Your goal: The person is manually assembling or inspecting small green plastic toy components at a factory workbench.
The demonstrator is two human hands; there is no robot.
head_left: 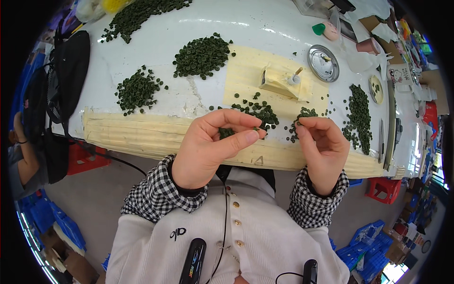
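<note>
My left hand (208,144) is closed in a pinch above the taped front edge of the table, with a small dark green piece (257,128) between thumb and forefinger. More green pieces (226,133) show in the gap of that hand; whether they lie in the palm or behind it, I cannot tell. To the right, my right hand (325,147) also pinches, its fingertips at a tiny dark green cup-shaped piece (299,124). Just beyond the hands lie a loose heap of green cup-shaped pieces (261,113) and a smaller heap of little round pieces (306,112).
Larger green heaps sit on the white table (161,45), including a middle heap (202,57) and a right heap (359,118). A yellow-taped block (283,84) bears an upright peg. Behind it is a round metal lid (323,63); tweezers (381,141) lie far right. A black bag (71,75) hangs left.
</note>
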